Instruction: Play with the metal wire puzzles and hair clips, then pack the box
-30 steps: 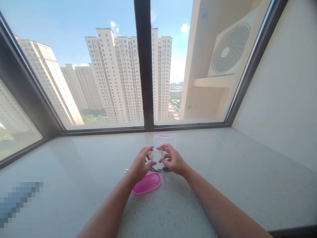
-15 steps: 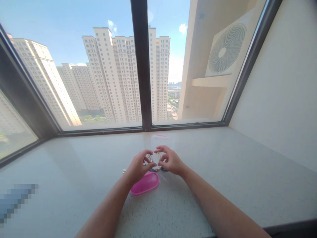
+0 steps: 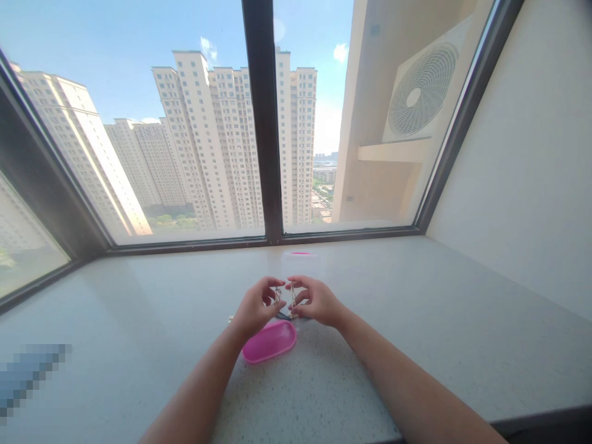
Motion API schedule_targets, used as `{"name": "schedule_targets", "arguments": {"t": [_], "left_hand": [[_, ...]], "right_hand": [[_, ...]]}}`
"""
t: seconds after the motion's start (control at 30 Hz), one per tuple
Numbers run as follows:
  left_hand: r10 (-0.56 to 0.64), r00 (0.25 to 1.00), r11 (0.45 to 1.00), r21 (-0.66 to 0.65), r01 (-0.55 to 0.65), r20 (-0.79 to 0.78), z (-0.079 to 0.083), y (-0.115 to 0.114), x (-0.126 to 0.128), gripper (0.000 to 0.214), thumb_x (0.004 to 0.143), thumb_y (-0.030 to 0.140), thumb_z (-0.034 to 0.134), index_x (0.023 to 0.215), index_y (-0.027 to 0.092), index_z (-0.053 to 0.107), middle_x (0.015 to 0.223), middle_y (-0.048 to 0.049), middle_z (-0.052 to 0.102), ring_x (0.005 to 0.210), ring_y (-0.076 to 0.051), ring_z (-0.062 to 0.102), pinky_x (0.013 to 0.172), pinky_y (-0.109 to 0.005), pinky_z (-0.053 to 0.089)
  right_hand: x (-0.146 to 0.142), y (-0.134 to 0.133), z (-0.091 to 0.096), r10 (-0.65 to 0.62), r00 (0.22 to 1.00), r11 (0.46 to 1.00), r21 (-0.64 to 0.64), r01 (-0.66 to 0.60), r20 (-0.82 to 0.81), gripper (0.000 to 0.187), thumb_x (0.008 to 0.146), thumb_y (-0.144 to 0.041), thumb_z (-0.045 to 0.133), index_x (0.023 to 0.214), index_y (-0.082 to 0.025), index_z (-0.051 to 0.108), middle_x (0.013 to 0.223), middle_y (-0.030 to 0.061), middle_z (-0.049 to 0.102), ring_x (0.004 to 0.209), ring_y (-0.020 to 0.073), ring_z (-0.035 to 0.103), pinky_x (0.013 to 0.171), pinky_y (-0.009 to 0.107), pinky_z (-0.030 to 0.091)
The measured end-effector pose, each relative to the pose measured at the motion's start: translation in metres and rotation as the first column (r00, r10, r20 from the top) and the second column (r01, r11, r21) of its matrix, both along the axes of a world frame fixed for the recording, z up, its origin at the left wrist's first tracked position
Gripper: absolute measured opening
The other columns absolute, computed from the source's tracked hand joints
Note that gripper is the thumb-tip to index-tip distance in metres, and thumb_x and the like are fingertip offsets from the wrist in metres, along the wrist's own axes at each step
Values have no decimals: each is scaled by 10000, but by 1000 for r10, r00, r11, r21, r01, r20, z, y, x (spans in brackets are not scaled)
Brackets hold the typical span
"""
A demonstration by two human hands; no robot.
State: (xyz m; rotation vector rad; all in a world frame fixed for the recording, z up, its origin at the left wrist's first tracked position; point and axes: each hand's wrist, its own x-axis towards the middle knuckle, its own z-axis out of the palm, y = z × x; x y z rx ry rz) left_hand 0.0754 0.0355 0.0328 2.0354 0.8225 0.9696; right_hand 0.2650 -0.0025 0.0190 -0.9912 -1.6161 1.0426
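Note:
My left hand [image 3: 257, 304] is closed, holding a small shiny metallic piece [image 3: 278, 294] upright between thumb and fingers. Facing it, my right hand [image 3: 319, 301] pinches a thin pale-gold metallic piece [image 3: 293, 294] the same way. A narrow gap separates the two sets of fingertips. Both pieces are too small to name. Below the left hand lies a pink oblong tray [image 3: 271, 343], partly covered by that wrist. Some small dark items [image 3: 283, 316] rest on the counter under the fingertips, mostly hidden. A small pale item [image 3: 230, 319] shows beside the left wrist.
The pale speckled counter [image 3: 416, 320] reaches back to dark-framed windows [image 3: 272, 185]. Behind the hands stands a clear container [image 3: 300, 262] with some pink at its top. A blurred bluish patch [image 3: 28, 376] lies at the left, and a white wall [image 3: 522, 185] borders the right.
The two metallic pieces have turned slightly in my fingers, the right one now more upright. My fingertips have shifted a little; the tray stays in place.

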Motion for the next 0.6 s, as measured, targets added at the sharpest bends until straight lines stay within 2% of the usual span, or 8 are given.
{"name": "schedule_targets", "arguments": {"t": [0.07,0.13,0.3,0.4,0.6], "left_hand": [[-53,998,996,-70,55,40,-1,1,0,381,710,236,650,1063,148,535,702,6,580,606,-106,530,595,-255,456],[-107,991,985,-126,117,85,0,2,0,433,703,230,667,1097,142,512,730,-3,590,636,-111,542,617,-265,465],[-170,966,962,-179,205,196,2,1,1,468,682,212,702,1103,145,508,969,-87,614,850,-166,587,709,-312,486],[-178,956,956,-190,225,234,2,1,1,416,684,208,705,1059,155,531,1095,-113,590,930,-189,587,745,-335,492],[-169,957,940,-254,229,237,-4,5,2,461,660,168,724,1075,144,525,988,-97,632,935,-201,594,762,-356,499]], "right_hand": [[-1,-1,1,25,999,999,-24,-25,-20,660,616,-182,705,1227,-220,459,1161,113,541,705,154,649,494,249,543],[0,-1,1,17,1000,1000,-6,-17,0,673,623,-202,717,1244,-221,459,1119,102,556,675,138,637,492,244,536],[1,1,-1,-81,995,986,151,73,50,608,667,-167,671,1244,-209,486,1046,73,534,689,99,570,539,221,504],[2,3,-2,-105,994,978,182,101,13,581,676,-126,632,1236,-202,495,1034,68,514,725,101,549,592,233,502],[3,5,-1,-115,993,979,169,109,21,646,644,-140,687,1253,-192,481,1037,70,503,718,105,538,590,236,484]]}}
